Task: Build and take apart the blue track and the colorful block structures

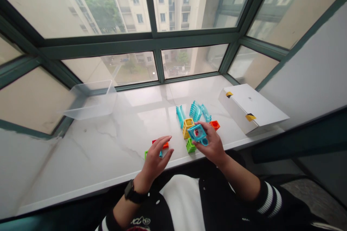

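Note:
My right hand [213, 144] grips a light-blue toy block [197, 132] with a square opening and a round ring on its side, raised above the sill. Behind it are a yellow block [187, 124] and, lower down, a green block [190, 145]. An orange block [215, 125] lies just beyond the fingers. My left hand [157, 157] is open, with fingers stretched out and the thumb apart. Under and behind it several small blocks show in part, among them an orange piece [165, 145] and a green piece [145, 154]; the hand hides the others.
Clear blue track pieces [195, 110] lie behind the yellow block. To the right rests a white box [251, 106] with yellow-and-black tape. A transparent plastic bin [93, 104] stands at the left near the window. The marble-patterned sill [108, 151] has its front edge close to me.

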Motion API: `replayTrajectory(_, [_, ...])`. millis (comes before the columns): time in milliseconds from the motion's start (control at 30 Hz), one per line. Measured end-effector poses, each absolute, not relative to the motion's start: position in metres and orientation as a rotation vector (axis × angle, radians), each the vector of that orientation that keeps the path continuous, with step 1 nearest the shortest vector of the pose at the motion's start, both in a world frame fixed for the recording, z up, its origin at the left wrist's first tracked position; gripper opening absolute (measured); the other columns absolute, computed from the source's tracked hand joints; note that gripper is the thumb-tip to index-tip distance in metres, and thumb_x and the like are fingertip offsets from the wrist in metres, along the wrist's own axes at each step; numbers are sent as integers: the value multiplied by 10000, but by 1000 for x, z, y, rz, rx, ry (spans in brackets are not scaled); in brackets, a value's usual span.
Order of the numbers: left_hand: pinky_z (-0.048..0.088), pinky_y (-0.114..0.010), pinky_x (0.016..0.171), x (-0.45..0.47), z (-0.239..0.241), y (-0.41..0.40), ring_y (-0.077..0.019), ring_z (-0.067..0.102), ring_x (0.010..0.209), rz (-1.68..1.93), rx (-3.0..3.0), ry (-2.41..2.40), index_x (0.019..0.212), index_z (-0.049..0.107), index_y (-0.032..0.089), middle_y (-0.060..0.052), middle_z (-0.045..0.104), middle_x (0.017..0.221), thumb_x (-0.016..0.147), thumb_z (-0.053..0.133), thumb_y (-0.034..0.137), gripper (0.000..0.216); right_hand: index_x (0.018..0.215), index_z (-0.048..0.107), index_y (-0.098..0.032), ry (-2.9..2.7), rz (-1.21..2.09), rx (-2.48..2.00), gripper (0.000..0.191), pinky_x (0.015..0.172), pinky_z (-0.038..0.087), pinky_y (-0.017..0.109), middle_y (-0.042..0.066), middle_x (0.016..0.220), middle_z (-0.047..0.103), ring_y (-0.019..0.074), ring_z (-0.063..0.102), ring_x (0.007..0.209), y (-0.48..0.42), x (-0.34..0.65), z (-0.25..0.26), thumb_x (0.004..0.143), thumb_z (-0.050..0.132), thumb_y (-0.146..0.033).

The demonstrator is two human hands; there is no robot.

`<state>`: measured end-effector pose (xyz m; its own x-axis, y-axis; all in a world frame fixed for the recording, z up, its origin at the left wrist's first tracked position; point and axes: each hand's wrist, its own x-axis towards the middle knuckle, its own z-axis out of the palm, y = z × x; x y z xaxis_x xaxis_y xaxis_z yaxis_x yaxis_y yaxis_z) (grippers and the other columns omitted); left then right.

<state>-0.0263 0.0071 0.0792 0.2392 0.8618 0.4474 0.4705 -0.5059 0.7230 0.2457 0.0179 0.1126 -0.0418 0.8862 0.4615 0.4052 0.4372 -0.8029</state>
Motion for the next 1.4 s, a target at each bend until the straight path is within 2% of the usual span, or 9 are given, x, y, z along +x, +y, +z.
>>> replayTrajectory(200, [585,-442,1063,-44,62,12,-260,689,1210,1147,2019,1324,1299,674,276,-92,708,1299,1017,612,335,294,1427,526,-267,-1530,452,-1336,604,1114,536,501,135,1405,587,318,582,1339,14,306,86,894,760,-428])
replayTrajectory(400, [570,-447,1072,-59,50,13,-261,685,1206,1090,2010,1382,1286,683,261,-90,711,1273,1030,586,366,294,1360,562,-240,-1573,439,-1508,557,1026,559,465,125,1305,630,293,646,1177,2,337,51,873,761,-425])
replayTrajectory(867, [547,-445,1092,-66,43,8,-258,673,1236,1038,1998,1404,1268,695,269,-77,716,1300,1034,583,360,275,1299,593,-212,-1624,646,-1581,521,1046,549,464,137,1285,655,300,645,1201,15,328,-11,848,727,-434])
replayTrajectory(1167, [560,-444,1083,-65,40,7,-265,688,1219,1028,1981,1413,1236,709,263,-82,726,1285,1030,577,383,272,1319,570,-236,-1632,588,-1616,563,1028,567,473,126,1264,672,314,668,1181,16,326,-37,820,739,-434])
replayTrajectory(1400, [570,-437,1077,-63,34,8,-260,701,1208,1013,1961,1441,1216,717,257,-79,743,1267,1022,582,397,274,1375,536,-236,-1622,636,-1653,625,901,622,427,125,1299,681,290,713,1094,15,327,-43,820,747,-433])
